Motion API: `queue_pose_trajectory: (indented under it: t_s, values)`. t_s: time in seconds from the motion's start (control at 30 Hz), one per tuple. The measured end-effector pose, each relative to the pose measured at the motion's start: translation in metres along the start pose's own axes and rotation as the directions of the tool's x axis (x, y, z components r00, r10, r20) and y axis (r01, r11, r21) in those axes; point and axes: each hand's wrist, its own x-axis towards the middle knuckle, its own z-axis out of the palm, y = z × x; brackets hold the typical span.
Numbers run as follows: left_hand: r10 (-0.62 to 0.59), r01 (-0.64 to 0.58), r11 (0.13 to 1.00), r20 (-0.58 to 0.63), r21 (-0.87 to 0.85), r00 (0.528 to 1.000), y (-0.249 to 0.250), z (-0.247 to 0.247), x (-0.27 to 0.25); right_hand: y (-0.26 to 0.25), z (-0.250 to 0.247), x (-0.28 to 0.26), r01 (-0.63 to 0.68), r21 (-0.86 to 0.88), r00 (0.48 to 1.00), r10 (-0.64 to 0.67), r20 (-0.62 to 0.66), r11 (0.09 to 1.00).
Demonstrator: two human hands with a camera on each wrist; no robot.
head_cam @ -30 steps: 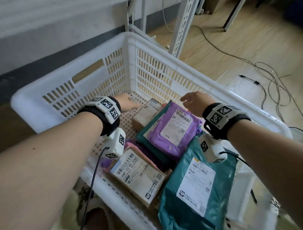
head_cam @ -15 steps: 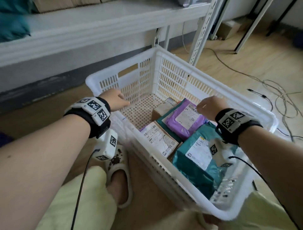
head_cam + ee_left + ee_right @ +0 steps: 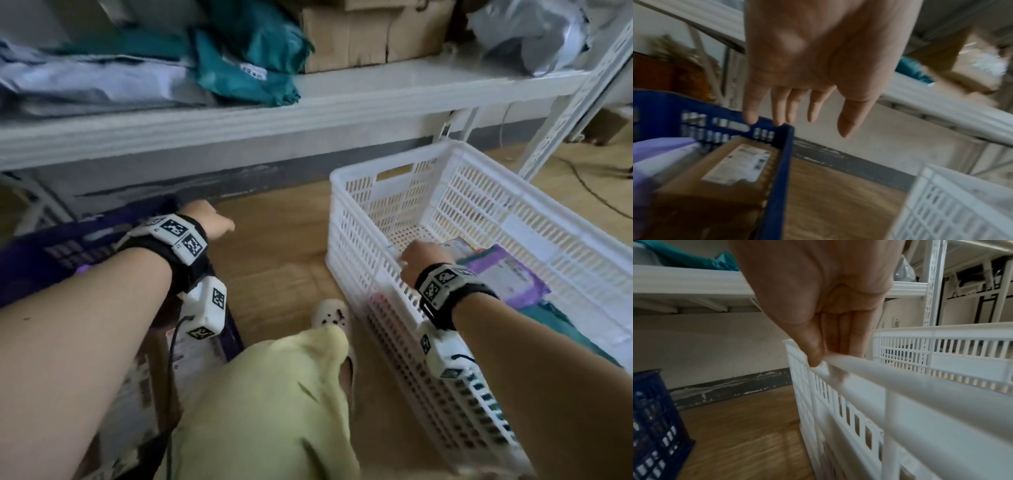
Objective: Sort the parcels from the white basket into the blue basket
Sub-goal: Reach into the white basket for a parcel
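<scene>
The white basket (image 3: 394, 159) stands on the floor at the right, holding a purple parcel (image 3: 513, 277) and a teal parcel (image 3: 561, 318). My right hand (image 3: 419, 260) pinches its near left rim (image 3: 920, 386), thumb outside and fingers inside. The blue basket (image 3: 61, 250) sits at the left. In the left wrist view it holds a brown labelled box (image 3: 731, 170) and a purple parcel (image 3: 659, 146). My left hand (image 3: 212, 221) hovers over its far right corner (image 3: 787, 129) with straight fingers (image 3: 777, 110), holding nothing.
A white shelf (image 3: 308, 113) runs along the wall behind, loaded with teal bags (image 3: 246, 65), a cardboard box (image 3: 370, 34) and grey bags. Its slotted post (image 3: 565, 109) stands behind the white basket. My leg in light green trousers (image 3: 267, 411) and a slipper (image 3: 330, 313) lie between the baskets.
The view swung left, bringing the blue basket in. My left hand left the white basket and moved over the blue one. My right hand moved from above the parcels to the white basket's rim.
</scene>
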Motion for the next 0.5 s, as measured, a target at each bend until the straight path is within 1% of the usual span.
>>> queue_pose_trajectory:
  t_s: [0.03,0.07,0.1,0.17,0.23,0.3,0.37,0.5]
  values:
    - [-0.077,0.076,0.997,0.021,0.018,0.997,-0.015,0.004,0.005,-0.002,0.000,0.004,0.001,-0.012,1.000,-0.001,-0.018,1.000]
    - [-0.122,0.121,0.993,0.040,0.017,0.992,-0.027,0.010,0.009,-0.005,-0.001,0.007,-0.001,-0.017,0.999,0.000,-0.033,1.000]
    - [-0.161,0.160,0.987,0.070,0.020,0.984,-0.035,0.017,0.015,-0.008,-0.002,0.012,0.001,-0.021,0.999,-0.002,-0.044,1.000]
    - [-0.201,0.202,0.979,0.122,0.009,0.972,-0.042,0.032,0.023,-0.015,-0.003,0.025,0.000,-0.008,0.999,0.000,-0.043,1.000]
    - [-0.225,0.224,0.974,0.150,0.026,0.963,-0.041,0.045,0.028,-0.023,-0.005,0.038,0.006,0.030,0.998,-0.004,-0.056,1.000]
    - [-0.255,0.242,0.966,0.166,0.091,0.953,-0.039,0.055,0.036,-0.030,-0.009,0.053,0.001,0.074,0.997,0.005,-0.079,0.997]
    - [-0.252,0.234,0.963,0.142,0.135,0.957,-0.039,0.062,0.049,-0.037,-0.011,0.066,0.003,0.092,0.996,0.005,-0.086,0.996]
    - [-0.240,0.229,0.966,0.085,0.122,0.967,-0.035,0.062,0.060,-0.048,-0.014,0.087,0.025,0.094,0.994,-0.015,-0.108,0.995]
